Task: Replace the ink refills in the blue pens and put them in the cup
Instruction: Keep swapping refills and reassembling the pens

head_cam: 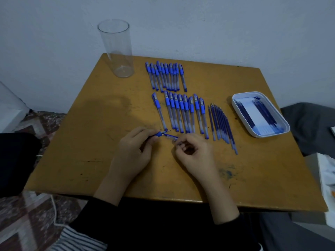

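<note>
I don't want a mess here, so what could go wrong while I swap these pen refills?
The tall cup stands at the far left corner of the table; pens dropped in could tip it. The loose refills lie right of your right hand; a sweep may scatter them. The pen is apart between your left hand and right, and the table bears a blue stain; ink may smear.

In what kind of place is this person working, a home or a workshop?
Most likely a room in a home, though not certain: a small worn wooden table stands against a plain painted wall, and a patterned carpet covers the floor beside it.
</note>
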